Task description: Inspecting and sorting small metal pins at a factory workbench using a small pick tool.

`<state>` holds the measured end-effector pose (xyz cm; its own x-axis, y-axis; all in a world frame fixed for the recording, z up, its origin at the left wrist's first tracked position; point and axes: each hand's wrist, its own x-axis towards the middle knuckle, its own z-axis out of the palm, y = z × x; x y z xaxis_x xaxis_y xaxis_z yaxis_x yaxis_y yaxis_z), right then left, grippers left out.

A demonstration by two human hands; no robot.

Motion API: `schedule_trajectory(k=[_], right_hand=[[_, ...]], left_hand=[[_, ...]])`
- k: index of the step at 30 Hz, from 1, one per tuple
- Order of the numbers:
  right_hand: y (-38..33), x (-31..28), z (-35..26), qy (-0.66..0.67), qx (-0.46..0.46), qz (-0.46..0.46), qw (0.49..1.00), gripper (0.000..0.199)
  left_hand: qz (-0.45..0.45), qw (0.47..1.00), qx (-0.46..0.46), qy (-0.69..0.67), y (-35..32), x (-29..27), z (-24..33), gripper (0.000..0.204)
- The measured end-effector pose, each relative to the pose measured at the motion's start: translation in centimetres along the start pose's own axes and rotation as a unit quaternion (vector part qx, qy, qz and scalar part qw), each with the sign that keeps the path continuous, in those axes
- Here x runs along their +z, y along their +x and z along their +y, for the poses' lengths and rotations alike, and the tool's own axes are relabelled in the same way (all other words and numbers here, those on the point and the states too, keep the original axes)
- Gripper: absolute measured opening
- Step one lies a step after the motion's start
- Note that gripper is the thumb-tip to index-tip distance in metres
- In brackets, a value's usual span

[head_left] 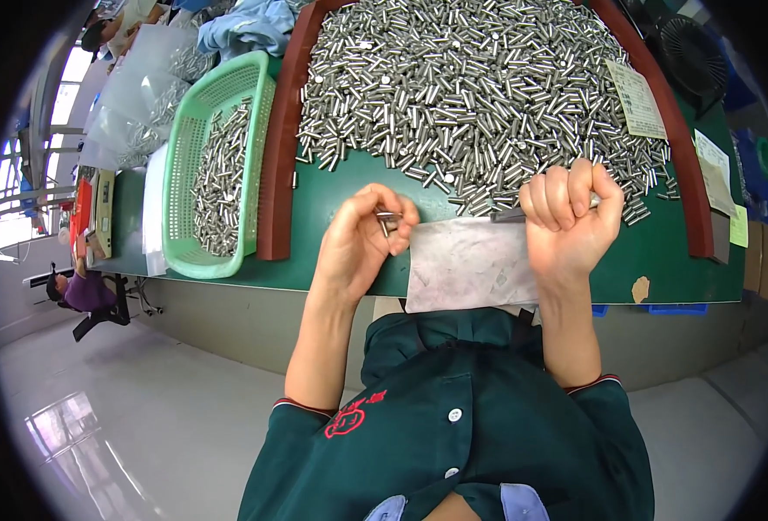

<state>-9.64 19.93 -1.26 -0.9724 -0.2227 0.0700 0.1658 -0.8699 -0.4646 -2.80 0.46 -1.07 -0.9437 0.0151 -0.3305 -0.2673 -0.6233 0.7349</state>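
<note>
My left hand [362, 234] is curled, palm up, around a couple of small metal pins [387, 217] held at the fingertips. My right hand [573, 213] is closed in a fist; a dark slim tool [507, 215] sticks out of it to the left, its kind hidden by the fingers. Under that tool lies a stained whitish cloth [462, 265], which hangs over the table's front edge between my hands. Just beyond both hands spreads a large heap of short shiny metal pins [471, 95].
Dark red rails [280, 156] flank the heap on the green table [349, 174]. Left of them stands a green perforated basket [176, 174] part filled with pins. Farther left are clear plastic bags [132, 104] and a scale [102, 213]. A black fan [692, 52] stands far right. Other people are at left.
</note>
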Motion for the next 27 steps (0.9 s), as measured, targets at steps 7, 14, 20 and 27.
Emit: schedule_trajectory(k=[7, 14, 20, 27], right_hand=[[0.1, 0.1, -0.1, -0.01, 0.007, 0.023, 1.0, 0.036], [-0.1, 0.1, -0.2, -0.001, 0.009, 0.014, 1.0, 0.036], [-0.1, 0.0, -0.2, -0.013, 0.01, 0.016, 1.0, 0.036], [-1.0, 1.8, 0.8, 0.0, 0.022, -0.033, 0.999, 0.035]], left_hand=[[0.073, 0.801, 0.2, 0.56, 2.0, 1.8, -0.6, 0.007], [0.02, 0.629, 0.327, 0.705, 3.1, 1.4, -1.0, 0.012], [0.016, 0.685, 0.279, 0.673, 1.0, 1.7, -1.0, 0.006], [0.06, 0.697, 0.238, 0.673, -2.5, 1.3, -2.3, 0.006]])
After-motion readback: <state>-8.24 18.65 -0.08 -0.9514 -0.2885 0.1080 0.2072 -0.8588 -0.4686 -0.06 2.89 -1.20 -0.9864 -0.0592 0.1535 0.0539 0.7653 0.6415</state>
